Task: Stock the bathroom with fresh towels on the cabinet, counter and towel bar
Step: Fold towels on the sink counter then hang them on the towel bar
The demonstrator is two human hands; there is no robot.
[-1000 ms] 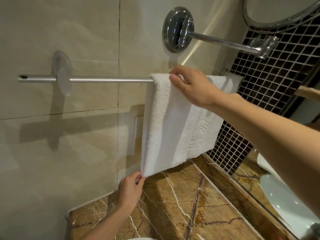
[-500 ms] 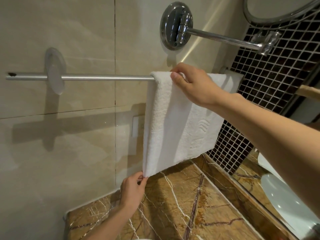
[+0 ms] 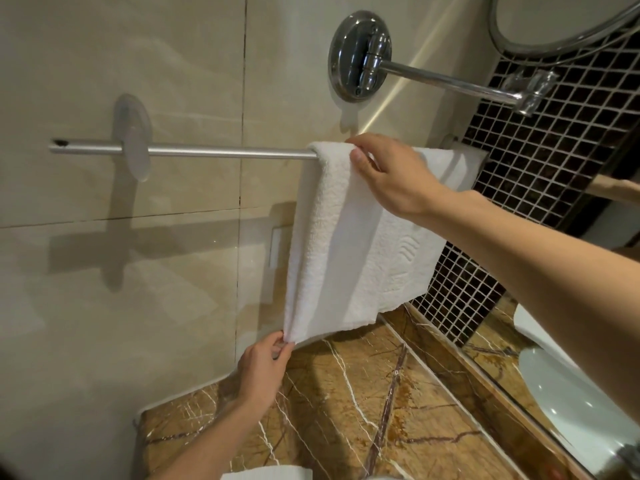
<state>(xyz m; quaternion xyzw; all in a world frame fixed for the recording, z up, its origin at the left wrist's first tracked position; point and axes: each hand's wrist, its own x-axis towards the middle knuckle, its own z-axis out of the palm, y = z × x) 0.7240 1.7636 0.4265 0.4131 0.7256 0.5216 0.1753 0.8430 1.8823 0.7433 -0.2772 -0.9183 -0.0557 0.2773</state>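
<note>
A white towel (image 3: pixel 349 251) hangs folded over the right end of the metal towel bar (image 3: pixel 214 152) on the beige tiled wall. My right hand (image 3: pixel 391 174) grips the towel's top fold where it lies on the bar, thumb in front. My left hand (image 3: pixel 265 367) pinches the towel's lower left corner just above the brown marble counter (image 3: pixel 363 410). The edge of another white towel (image 3: pixel 266 474) shows at the bottom of the view.
A chrome wall mount (image 3: pixel 358 55) with a swing arm (image 3: pixel 450 79) holds a round mirror (image 3: pixel 568 26) above the bar. Dark mosaic tiles (image 3: pixel 526 168) cover the right wall. A wall mirror (image 3: pixel 540 386) along the counter reflects a white basin.
Both hands keep their hold on the towel. The view has shifted a little, and the bar's left end now sits further right in the picture.
</note>
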